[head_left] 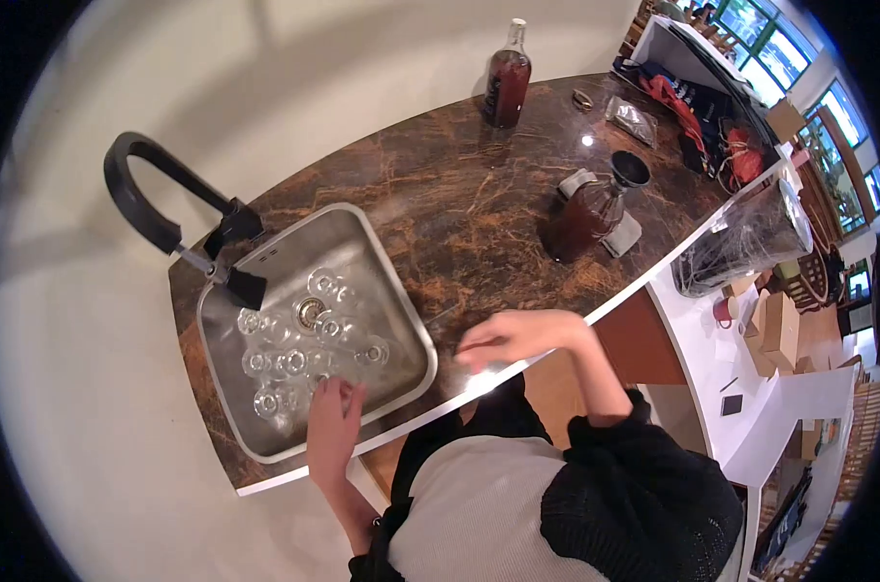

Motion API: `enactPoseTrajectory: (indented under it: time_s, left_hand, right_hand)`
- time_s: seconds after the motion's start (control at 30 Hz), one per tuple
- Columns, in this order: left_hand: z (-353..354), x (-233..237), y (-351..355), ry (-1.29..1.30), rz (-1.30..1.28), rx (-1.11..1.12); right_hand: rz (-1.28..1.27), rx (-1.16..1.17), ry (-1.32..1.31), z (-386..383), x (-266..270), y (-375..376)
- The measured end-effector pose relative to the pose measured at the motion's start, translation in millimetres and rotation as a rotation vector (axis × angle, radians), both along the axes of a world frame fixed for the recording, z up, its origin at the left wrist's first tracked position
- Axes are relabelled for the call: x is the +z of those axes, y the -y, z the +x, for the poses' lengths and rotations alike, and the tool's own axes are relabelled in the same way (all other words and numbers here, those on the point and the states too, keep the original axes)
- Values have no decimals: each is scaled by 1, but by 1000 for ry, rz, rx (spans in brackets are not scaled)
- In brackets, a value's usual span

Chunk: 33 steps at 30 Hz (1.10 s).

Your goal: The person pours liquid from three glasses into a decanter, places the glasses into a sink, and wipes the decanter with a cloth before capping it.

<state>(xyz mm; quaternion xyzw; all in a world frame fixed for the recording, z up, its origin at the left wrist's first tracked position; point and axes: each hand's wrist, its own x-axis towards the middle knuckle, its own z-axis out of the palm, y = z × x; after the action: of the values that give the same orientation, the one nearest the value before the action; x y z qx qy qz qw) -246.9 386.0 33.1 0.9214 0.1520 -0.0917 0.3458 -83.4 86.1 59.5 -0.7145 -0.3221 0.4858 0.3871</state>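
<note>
Several small clear glass bottles (pixel 294 362) stand close together in the steel sink (pixel 382 242), their round mouths facing up. My left hand (pixel 333 422) reaches over the sink's front rim, with bent fingers closed at the neck of a glass bottle (pixel 320 380) near that side. Its fingertips partly hide this bottle. Over the counter, just right of the sink, hovers my right hand (pixel 522 335). A gap shows between its thumb and its loosely bent fingers, and I see nothing held there.
A black faucet (pixel 154 194) arches over the sink's far left corner. On the brown counter (pixel 440 194) are a bottle of red liquid (pixel 508 82), a wide flask (pixel 585 218) topped by a black funnel (pixel 630 169), cloths, and a plastic packet (pixel 632 121). A plastic-wrapped cylinder (pixel 740 242) stands right.
</note>
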Motion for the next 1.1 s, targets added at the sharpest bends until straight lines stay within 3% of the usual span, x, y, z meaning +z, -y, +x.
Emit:
enactPoseTrajectory:
  time_s: [0.07, 0.2, 0.3, 0.4, 0.5, 0.6, 0.87, 1.1]
  left_hand:
    - [33, 26, 44, 296, -166, -68]
    - [106, 44, 136, 475, -525, -236]
    - [162, 49, 208, 603, -642, -333]
    - [216, 55, 267, 742, -680, -367]
    - [254, 55, 306, 755, -682, -348]
    - [266, 44, 328, 756, -838, -328]
    - [263, 54, 355, 697, -928, -106]
    - [258, 56, 363, 776, -894, -51]
  right_hand:
    - [-93, -148, 98, 5, 12, 55]
    - [-729, -561, 536, 22, 6, 155]
    - [-786, -828, 675, 55, -26, 221]
    - [-604, -879, 817, 77, -39, 257]
    - [-365, -905, 743, 93, -35, 274]
    - [-133, -882, 755, 106, -42, 292]
    - [-26, -814, 649, 135, -37, 314]
    - [19, -793, 560, 147, -43, 324]
